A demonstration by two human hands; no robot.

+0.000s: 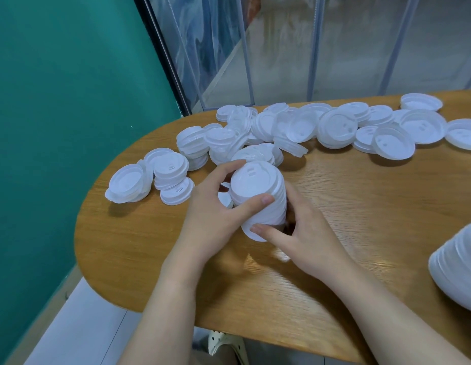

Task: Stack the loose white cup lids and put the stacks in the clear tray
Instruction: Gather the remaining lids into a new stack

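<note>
I have both hands, left hand (pixel 216 206) and right hand (pixel 305 233), curled round a short stack of lids (pixel 258 198), while beyond it many loose lids (pixel 334 127) wait unstacked, no tray visible.

Left hand (pixel 216 206) & right hand (pixel 305 233) grip lid stack (pixel 258 196) above table (pixel 360 206).

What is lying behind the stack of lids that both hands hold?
Behind the stack of lids, loose lids lie scattered and piled across the table. The stack and the left hand cover some nearer ones.
</note>
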